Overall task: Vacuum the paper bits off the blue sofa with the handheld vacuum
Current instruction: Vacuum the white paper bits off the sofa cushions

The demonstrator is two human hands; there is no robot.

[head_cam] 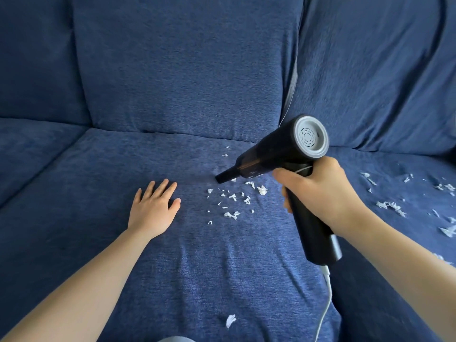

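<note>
My right hand grips the handle of a black handheld vacuum with a grey round rear vent. Its narrow nozzle points down-left and its tip touches the blue sofa seat at the top of a cluster of white paper bits. My left hand lies flat on the seat with fingers spread, left of that cluster. More paper bits are scattered over the right seat cushion, and one larger scrap sits near the front edge.
A white cable runs from the vacuum's handle base down over the seat front. Blue back cushions rise behind the seat. A seam separates the middle cushion from the left one.
</note>
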